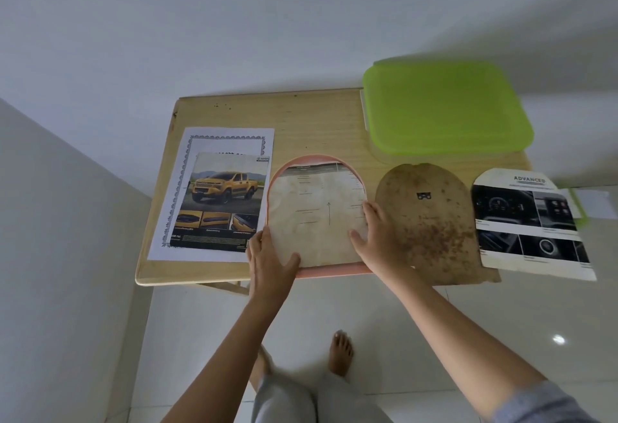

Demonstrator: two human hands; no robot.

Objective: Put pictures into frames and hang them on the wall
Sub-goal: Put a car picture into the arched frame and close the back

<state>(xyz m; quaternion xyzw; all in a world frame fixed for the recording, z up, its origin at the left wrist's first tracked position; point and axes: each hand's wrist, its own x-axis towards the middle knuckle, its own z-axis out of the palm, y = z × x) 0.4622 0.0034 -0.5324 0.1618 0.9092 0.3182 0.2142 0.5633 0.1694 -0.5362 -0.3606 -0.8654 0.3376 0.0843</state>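
The left hand and the right hand lie flat, fingers straight, gripping nothing; they press the picture into the pink frame under them, probably to seat it evenly; the backing board waits beside the right hand.
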